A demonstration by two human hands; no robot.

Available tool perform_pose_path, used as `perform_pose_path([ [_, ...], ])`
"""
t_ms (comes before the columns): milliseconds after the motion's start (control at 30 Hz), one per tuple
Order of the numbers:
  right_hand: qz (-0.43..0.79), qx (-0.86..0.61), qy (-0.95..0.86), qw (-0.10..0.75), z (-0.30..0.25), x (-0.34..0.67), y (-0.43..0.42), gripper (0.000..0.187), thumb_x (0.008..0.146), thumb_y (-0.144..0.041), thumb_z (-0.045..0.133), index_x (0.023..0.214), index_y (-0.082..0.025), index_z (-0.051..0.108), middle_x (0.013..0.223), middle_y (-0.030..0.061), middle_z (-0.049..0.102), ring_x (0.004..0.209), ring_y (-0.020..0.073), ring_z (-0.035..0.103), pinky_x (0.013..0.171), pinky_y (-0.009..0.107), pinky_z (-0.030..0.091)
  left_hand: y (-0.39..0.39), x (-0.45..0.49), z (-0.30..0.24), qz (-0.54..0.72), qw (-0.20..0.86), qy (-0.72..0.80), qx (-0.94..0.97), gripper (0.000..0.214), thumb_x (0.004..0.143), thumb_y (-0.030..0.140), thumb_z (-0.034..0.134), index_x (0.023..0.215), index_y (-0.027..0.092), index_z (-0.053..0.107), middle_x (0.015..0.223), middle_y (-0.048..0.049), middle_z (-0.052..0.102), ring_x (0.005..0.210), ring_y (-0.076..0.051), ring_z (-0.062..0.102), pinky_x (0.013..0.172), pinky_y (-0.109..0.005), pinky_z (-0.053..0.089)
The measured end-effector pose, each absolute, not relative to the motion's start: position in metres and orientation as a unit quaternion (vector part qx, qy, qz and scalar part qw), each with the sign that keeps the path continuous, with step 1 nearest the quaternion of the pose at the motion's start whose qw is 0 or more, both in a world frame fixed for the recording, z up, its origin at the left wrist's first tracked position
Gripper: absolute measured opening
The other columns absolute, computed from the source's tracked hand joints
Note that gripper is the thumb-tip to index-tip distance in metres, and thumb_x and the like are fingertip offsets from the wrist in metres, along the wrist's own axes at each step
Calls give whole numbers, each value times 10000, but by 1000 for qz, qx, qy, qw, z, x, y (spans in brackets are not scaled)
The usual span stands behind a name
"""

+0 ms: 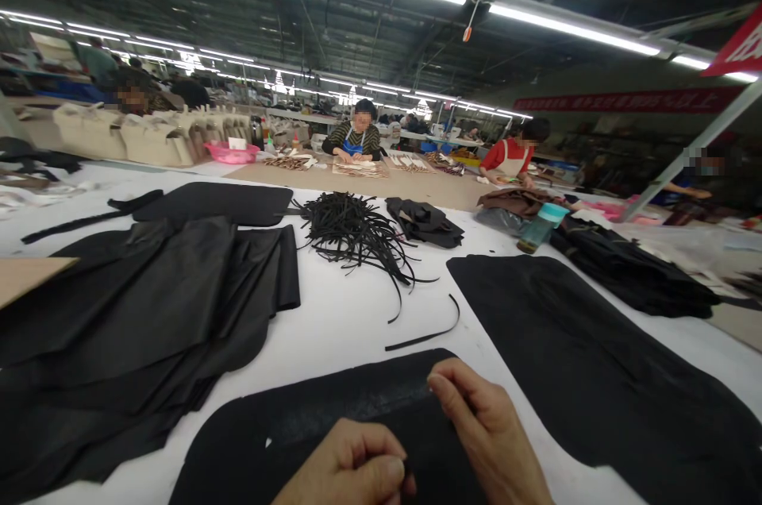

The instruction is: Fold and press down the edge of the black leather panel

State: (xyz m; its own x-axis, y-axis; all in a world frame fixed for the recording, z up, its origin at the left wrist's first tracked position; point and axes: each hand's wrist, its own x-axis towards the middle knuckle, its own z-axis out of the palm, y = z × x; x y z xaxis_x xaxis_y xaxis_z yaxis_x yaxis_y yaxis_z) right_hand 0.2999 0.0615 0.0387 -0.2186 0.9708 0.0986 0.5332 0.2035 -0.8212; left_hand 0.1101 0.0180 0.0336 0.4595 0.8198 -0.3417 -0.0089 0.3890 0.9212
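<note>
A black, leather-like panel with rounded corners lies flat on the white tabletop right in front of me. Over its lower middle, my left hand is closed, thumb against curled fingers; what it pinches, if anything, is hidden. My right hand is closed in a pinch at the panel's upper right edge, a tiny pale speck showing at its fingertips. Whether it grips the panel I cannot tell. A small white scrap rests on the panel's left part. Just beyond the panel is a loose thin black strip.
Overlapping black sheets cover the left side. A tangled heap of black strips sits ahead, beside a folded black bundle. A long black panel lies right, near a teal-lidded bottle. Other people work at tables beyond.
</note>
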Motion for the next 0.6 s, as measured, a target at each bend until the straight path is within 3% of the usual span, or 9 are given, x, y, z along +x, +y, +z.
perform_pose_path([
  [100,319,-524,-724,315,40,310,61,380,903,-511,419,722,-200,542,589,-35,417,548,146,401,510,233,304,23,100,38,286,685,449,498,243,688,374,535,723,135,564,491,32,449,490,-107,392,511,-228,282],
  [300,370,-443,-788,216,43,327,65,294,836,-424,538,649,-199,561,622,-24,511,593,156,463,555,235,322,26,63,49,247,580,527,569,169,752,306,492,737,156,569,592,52,430,579,-102,389,531,-213,274],
  [600,365,-472,-782,179,12,336,91,254,909,-369,430,754,-214,558,723,-33,549,695,167,510,634,246,346,17,30,28,235,439,619,607,224,818,325,430,725,173,566,629,43,408,615,-119,383,559,-218,274],
])
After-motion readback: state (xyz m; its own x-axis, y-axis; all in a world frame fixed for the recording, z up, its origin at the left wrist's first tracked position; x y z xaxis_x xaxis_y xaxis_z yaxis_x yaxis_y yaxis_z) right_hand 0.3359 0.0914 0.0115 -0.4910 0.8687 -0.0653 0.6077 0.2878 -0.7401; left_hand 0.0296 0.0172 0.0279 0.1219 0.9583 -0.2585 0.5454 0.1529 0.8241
